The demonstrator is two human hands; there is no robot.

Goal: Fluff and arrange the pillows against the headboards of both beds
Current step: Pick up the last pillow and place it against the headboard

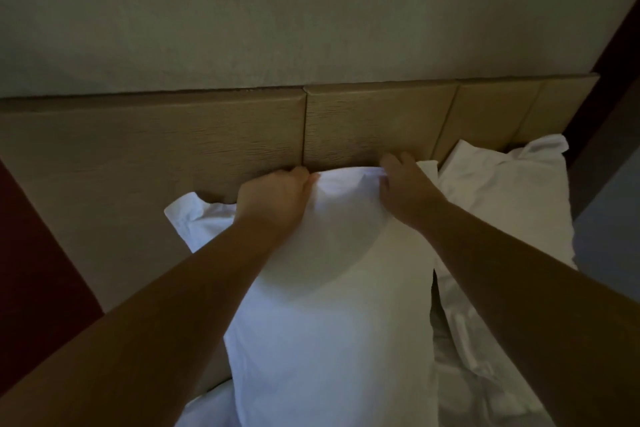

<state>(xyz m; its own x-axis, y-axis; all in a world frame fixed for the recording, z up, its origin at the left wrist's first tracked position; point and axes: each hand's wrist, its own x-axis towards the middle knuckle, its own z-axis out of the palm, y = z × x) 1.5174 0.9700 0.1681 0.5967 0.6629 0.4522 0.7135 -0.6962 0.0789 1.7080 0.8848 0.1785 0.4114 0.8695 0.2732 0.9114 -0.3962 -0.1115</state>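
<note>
A white pillow point(332, 305) stands upright against the tan panelled headboard point(156, 149), its top edge touching the panels. My left hand point(277, 198) grips the pillow's top edge left of centre. My right hand point(405, 184) pinches the same edge further right, fingers pressed near the headboard. A second white pillow point(512, 194) leans against the headboard to the right, touching the first. Both forearms reach in from the bottom of the view and hide parts of the pillows.
Crumpled white bedding point(485, 374) lies below the right pillow. A dark red surface point(31, 270) borders the headboard on the left. A dark edge point(613, 55) and a bluish floor strip point(606, 211) lie to the right. A plain wall point(311, 10) rises above the headboard.
</note>
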